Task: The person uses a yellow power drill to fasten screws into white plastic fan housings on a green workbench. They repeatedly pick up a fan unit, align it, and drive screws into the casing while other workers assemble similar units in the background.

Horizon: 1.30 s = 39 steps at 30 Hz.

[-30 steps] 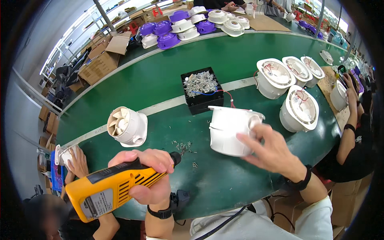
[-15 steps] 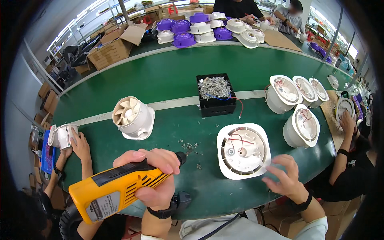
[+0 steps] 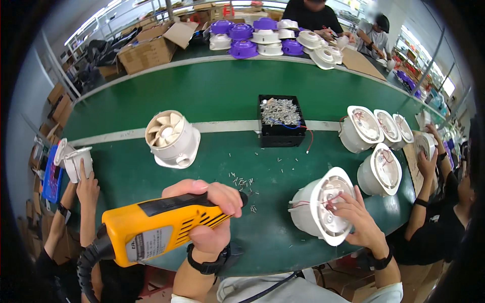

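Note:
My left hand (image 3: 222,202) is wrapped round a yellow and black electric screwdriver (image 3: 166,227), its black nose pointing right over the table. A white fan housing (image 3: 307,212) with a square flange and red wires leans on its side at the right. My right hand (image 3: 361,222) holds it, fingers on the round inner face and thumb by the rim. Loose screws (image 3: 242,183) lie scattered just beyond the screwdriver's nose. Farther back stands a black box (image 3: 280,139) heaped with screws, a red and blue wire draped over its edge.
Another white housing with fan blades (image 3: 174,144) stands at left. Several white housings (image 3: 361,130) are grouped at right. Co-workers' hands (image 3: 88,189) handle white parts at both sides. Purple and white covers (image 3: 242,49) are piled at the back beside a cardboard box (image 3: 146,54).
The white housing has gone from lying face up to tilted on its side. My right hand has moved from beside it onto its face. The screwdriver has shifted slightly right.

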### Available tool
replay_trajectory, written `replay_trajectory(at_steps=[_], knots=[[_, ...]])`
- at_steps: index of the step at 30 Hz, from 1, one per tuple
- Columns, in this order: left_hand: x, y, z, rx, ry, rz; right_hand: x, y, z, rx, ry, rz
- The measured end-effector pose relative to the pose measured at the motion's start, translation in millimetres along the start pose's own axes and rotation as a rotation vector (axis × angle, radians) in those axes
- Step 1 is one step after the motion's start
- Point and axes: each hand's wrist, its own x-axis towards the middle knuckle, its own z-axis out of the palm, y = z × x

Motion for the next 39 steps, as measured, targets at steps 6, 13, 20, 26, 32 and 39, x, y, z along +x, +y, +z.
replay_trajectory(at_steps=[6,13,20,26,32,39], knots=[[-3,5,-1,0.015,0.002,-0.016,-12,2,4,0.022,0.015,0.036],[-2,4,0,0.053,-0.026,0.03,-22,13,11,0.032,0.094,0.036],[-2,2,-1,0.031,-0.04,0.013,-33,24,19,0.082,0.179,0.026],[-4,9,3,-0.017,0.035,-0.059,-39,30,21,0.074,0.176,0.038],[-5,6,4,-0.024,0.026,-0.041,-10,-8,-4,-0.161,0.046,0.029],[-3,4,2,0.019,0.083,0.046,46,-46,5,-0.329,-0.03,-0.068]])
